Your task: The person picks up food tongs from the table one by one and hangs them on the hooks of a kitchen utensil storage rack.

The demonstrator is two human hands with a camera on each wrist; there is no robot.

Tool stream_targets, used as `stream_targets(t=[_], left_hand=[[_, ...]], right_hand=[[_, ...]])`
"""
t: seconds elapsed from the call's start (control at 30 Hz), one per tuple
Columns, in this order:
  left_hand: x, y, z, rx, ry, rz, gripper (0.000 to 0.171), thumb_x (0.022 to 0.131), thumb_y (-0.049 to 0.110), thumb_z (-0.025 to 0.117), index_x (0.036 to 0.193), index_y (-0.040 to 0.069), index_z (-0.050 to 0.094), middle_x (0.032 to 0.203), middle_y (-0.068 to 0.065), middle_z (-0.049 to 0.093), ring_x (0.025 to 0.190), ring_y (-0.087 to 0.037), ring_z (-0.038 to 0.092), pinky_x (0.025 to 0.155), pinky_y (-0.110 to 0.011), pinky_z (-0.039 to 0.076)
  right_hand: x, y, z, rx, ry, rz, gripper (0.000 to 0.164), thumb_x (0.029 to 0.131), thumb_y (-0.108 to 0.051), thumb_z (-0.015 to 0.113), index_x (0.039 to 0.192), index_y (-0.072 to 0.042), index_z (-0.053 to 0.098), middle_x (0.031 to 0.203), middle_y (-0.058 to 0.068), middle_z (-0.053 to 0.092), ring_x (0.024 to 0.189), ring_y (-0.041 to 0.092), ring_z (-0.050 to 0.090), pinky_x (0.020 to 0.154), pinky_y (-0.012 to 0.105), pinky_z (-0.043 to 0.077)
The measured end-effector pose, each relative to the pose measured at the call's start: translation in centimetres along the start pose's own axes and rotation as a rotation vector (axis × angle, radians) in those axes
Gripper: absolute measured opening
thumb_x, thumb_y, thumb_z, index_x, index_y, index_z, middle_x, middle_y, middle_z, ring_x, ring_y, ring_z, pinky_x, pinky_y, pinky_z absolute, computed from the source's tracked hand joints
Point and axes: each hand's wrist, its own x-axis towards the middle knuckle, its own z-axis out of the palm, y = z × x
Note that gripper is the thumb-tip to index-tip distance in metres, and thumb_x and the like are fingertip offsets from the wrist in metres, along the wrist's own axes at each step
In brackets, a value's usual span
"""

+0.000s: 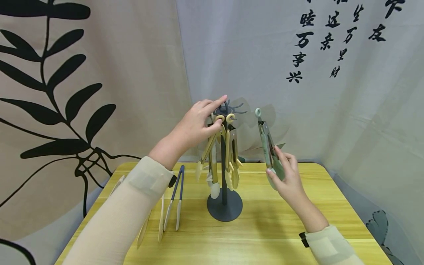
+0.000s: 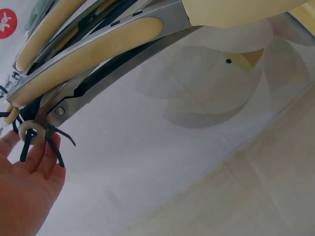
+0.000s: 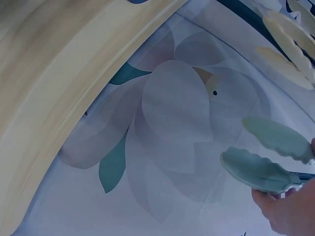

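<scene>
A dark rack [image 1: 224, 208] with a round base and hooks at its top stands on the table. Several tongs [image 1: 233, 162] with cream or yellow parts hang from it by their end rings. My left hand [image 1: 195, 123] holds the top of the rack, thumb near the rings; in the left wrist view its fingers lie behind the hooks. To the right of the rack, my right hand [image 1: 289, 178] grips green tongs [image 1: 266, 141] in the air, ring end up. Their green scalloped heads [image 3: 258, 172] stand apart in the right wrist view.
Blue-handled tongs [image 1: 179, 195] lie on the wooden table [image 1: 281, 239] left of the rack. Beside them, partly behind my left sleeve, are pale utensils [image 1: 161, 221]. A printed cloth [image 1: 248, 55] hangs behind the table.
</scene>
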Motion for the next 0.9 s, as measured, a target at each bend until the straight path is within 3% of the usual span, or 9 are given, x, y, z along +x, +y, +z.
stream_targets(t=[0.17,0.27,0.5,0.7,0.9], left_hand=[[0.0,0.0,0.0,-0.001,-0.001,-0.004,0.06,0.093,0.029,0.047,0.149,0.036,0.026,0.132,-0.004,0.049,0.12,-0.02,0.044,0.101,-0.042,0.038],[0.0,0.0,0.1,-0.003,-0.003,-0.007,0.06,0.093,0.031,0.047,0.149,0.037,0.025,0.133,-0.004,0.049,0.12,-0.02,0.044,0.101,-0.042,0.038],[0.0,-0.1,0.0,-0.002,0.001,-0.011,0.06,0.093,0.03,0.047,0.149,0.037,0.025,0.134,-0.003,0.049,0.121,-0.02,0.044,0.102,-0.042,0.038],[0.1,-0.1,0.0,0.003,-0.002,-0.01,0.06,0.093,0.031,0.047,0.149,0.036,0.026,0.134,-0.004,0.049,0.122,-0.02,0.043,0.103,-0.042,0.037],[0.1,0.1,0.0,-0.002,-0.004,-0.016,0.06,0.093,0.032,0.047,0.149,0.037,0.026,0.133,-0.002,0.049,0.119,-0.019,0.044,0.1,-0.041,0.038]], right_hand=[[0.3,-3.0,0.0,0.014,0.015,-0.034,0.071,0.08,0.012,0.065,0.143,0.002,0.035,0.121,0.03,0.035,0.11,0.036,0.037,0.093,0.057,0.029],[0.4,-3.0,0.2,0.017,0.022,-0.051,0.07,0.079,0.013,0.065,0.142,0.003,0.036,0.121,0.031,0.036,0.11,0.036,0.037,0.092,0.056,0.03],[0.5,-0.3,0.9,0.008,0.008,-0.039,0.075,0.081,0.004,0.069,0.146,-0.011,0.036,0.125,0.022,0.037,0.113,0.032,0.038,0.094,0.053,0.031],[0.4,-0.1,1.0,0.004,-0.014,-0.03,0.077,0.084,0.0,0.068,0.149,-0.021,0.033,0.125,0.018,0.036,0.114,0.028,0.038,0.094,0.052,0.032],[0.4,-0.3,1.1,-0.009,-0.02,-0.051,0.079,0.083,0.0,0.068,0.149,-0.022,0.031,0.124,0.02,0.036,0.113,0.028,0.037,0.093,0.048,0.031]])
